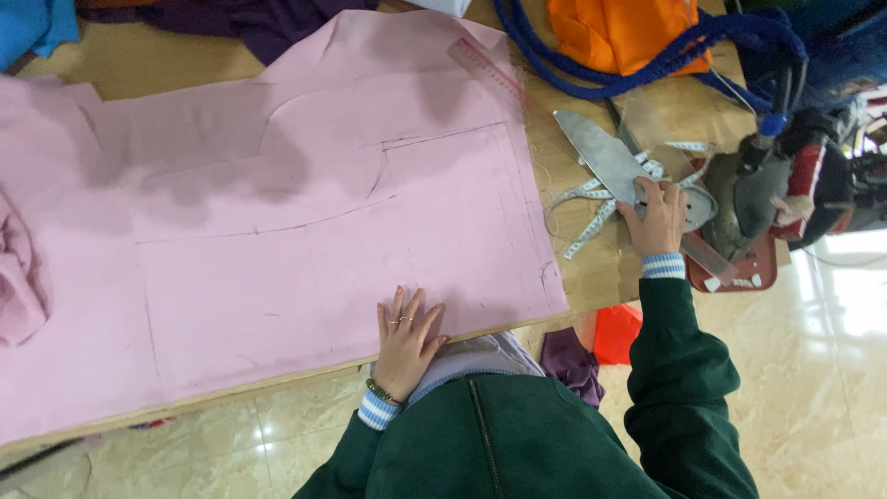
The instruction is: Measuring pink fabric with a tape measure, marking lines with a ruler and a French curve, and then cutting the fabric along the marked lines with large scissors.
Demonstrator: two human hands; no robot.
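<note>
The pink fabric (277,212) runs off the frame at nine o'clock. The right hand (658,217) covers the handles of the scissors (610,162), so its grip is unclear. At three o'clock, dark clutter (795,185) is indistinct.

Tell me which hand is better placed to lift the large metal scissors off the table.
Right. The right hand already rests on the large metal scissors beside the white tape measure, while the left hand lies flat on the pink marked fabric.
</note>
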